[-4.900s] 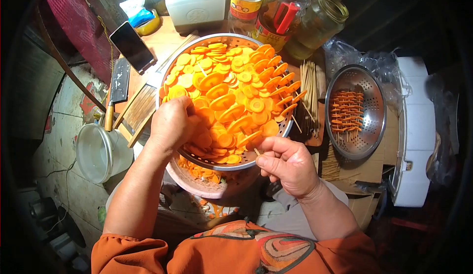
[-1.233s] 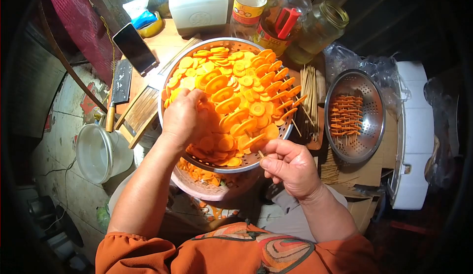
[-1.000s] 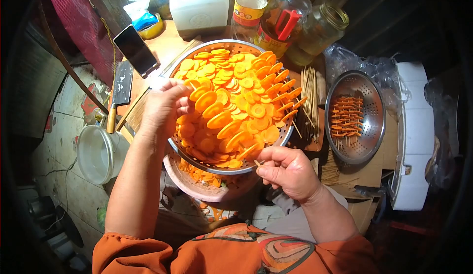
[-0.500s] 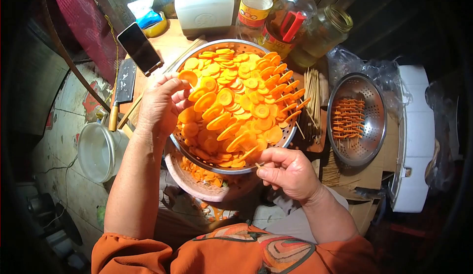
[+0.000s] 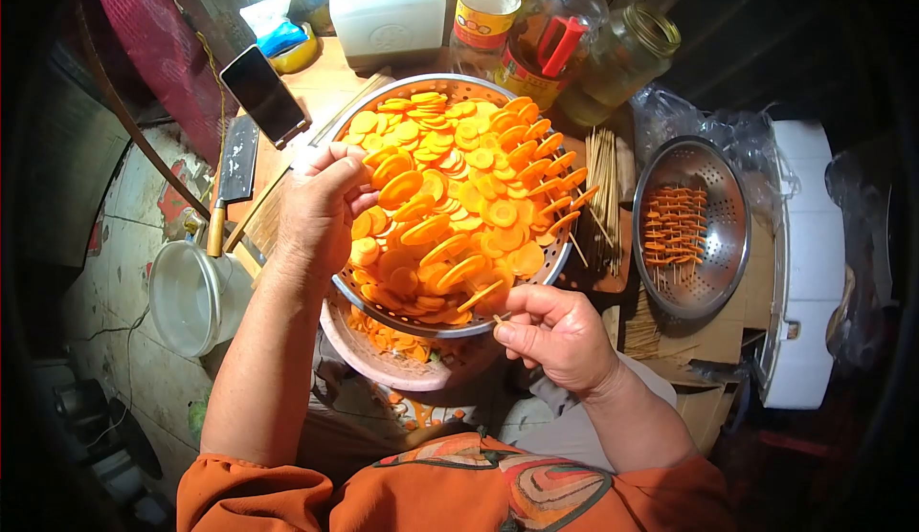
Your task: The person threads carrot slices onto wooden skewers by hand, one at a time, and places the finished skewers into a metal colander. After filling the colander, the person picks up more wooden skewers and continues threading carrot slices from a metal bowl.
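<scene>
A large metal colander point(image 5: 433, 80) holds a heap of round orange slices point(image 5: 469, 164). My right hand point(image 5: 560, 336) pinches the lower end of a thin skewer at the colander's near edge. Spaced orange slices point(image 5: 424, 230) line this skewer, running up and left across the heap. At its upper end my left hand point(image 5: 325, 197) has its fingers closed on the last slices. A finished-looking row of threaded slices point(image 5: 542, 164) rests along the colander's right side. Under the colander, a pink basin point(image 5: 421, 379) holds orange scraps.
Bare skewers point(image 5: 603, 188) lie right of the colander. A smaller colander point(image 5: 735, 274) holds loaded skewers. Behind stand a white jug point(image 5: 388, 15), bottles point(image 5: 483, 15) and a jar point(image 5: 622, 58). On the left are a phone point(image 5: 263, 95), a cleaver point(image 5: 237, 159) and a bucket point(image 5: 187, 298).
The slice that my left hand held at the skewer's upper end now sits closer to the other threaded slices. The view has shifted slightly; my right hand keeps its pinch.
</scene>
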`<state>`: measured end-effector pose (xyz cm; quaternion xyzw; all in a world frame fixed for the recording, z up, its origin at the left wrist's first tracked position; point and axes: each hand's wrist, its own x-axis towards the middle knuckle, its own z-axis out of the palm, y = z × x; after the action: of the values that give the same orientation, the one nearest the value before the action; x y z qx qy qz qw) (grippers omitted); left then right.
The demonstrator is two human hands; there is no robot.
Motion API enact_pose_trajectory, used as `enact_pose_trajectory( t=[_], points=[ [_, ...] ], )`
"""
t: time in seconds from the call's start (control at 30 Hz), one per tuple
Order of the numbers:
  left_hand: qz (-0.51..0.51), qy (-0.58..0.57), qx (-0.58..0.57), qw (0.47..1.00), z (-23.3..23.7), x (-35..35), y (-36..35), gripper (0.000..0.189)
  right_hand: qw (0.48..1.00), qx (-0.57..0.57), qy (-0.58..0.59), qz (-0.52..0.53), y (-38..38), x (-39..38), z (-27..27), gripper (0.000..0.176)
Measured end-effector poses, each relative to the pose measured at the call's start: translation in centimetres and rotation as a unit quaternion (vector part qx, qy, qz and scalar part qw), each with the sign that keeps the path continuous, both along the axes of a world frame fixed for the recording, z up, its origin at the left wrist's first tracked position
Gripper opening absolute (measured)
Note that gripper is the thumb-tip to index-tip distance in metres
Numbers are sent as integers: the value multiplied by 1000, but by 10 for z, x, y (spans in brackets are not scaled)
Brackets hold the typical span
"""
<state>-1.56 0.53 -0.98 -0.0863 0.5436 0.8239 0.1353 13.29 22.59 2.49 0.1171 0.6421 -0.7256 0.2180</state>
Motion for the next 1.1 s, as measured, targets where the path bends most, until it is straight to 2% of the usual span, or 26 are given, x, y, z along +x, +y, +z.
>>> enact_pose_trajectory(
  t=[0.23,0.4,0.53,0.8,0.9,1.1],
  points=[
    [-10,14,-12,1000,0,0,-1,8,1000,2,-4,2,-2,-1,3,11],
    [16,21,-25,999,-1,-1,2,6,1000,-4,2,-16,-2,0,-2,19],
    [40,30,-53,997,3,-1,3,17,999,6,20,-28,6,-4,1,23],
    [29,32,-89,995,3,2,5,24,971,151,91,-161,57,-25,10,22],
    [18,24,-86,996,3,3,7,24,955,232,102,-151,72,-32,6,22],
    [0,22,-104,994,-2,4,10,22,934,319,109,-123,87,-45,-2,24]
  ],
)
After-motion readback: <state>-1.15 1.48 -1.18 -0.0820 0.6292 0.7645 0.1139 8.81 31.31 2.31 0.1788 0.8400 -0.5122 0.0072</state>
